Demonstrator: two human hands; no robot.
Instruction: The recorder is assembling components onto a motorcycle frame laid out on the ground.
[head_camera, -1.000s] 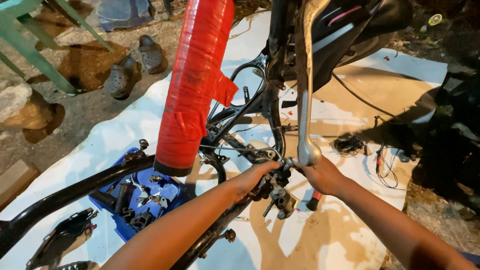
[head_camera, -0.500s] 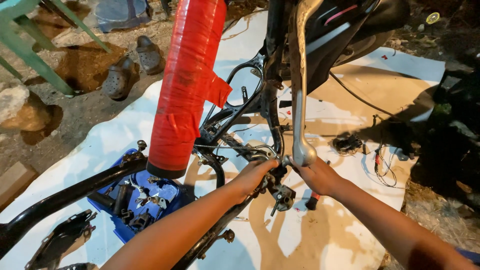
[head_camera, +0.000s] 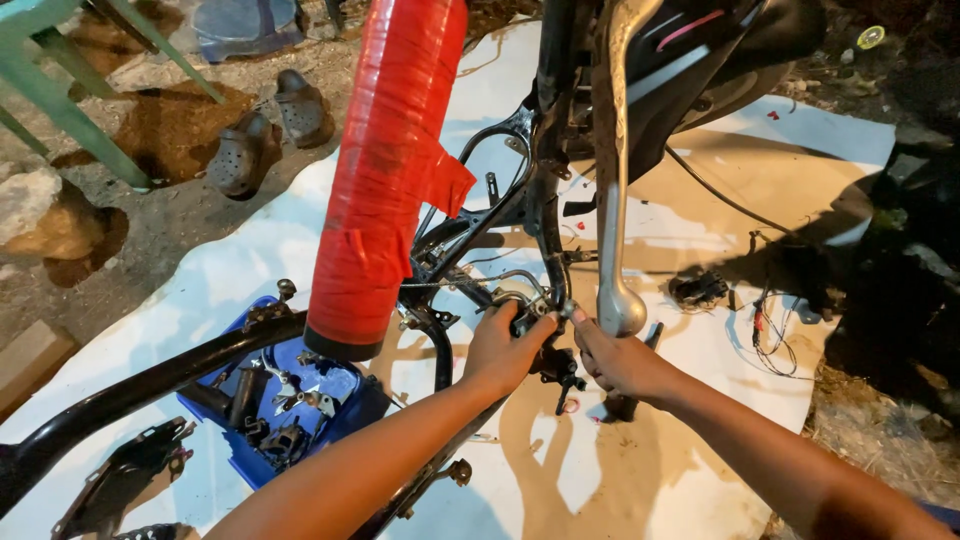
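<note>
Where both forearms reach in from the bottom edge, the left hand is curled shut around a small black fitting low on the motorcycle frame. Right hand sits just beside it, fingers closed and pinching at a small part at the same joint; what it grips is too small to tell. Silver lever-shaped piece hangs down, its rounded end just above the right hand. Blue tray of loose metal parts lies left of the hands on the white sheet covering the ground. Long black tube crosses over the tray. Red-taped cylinder stands tilted beside the frame. Farther back: two dark clogs on the dirt, green chair legs at upper left.
</note>
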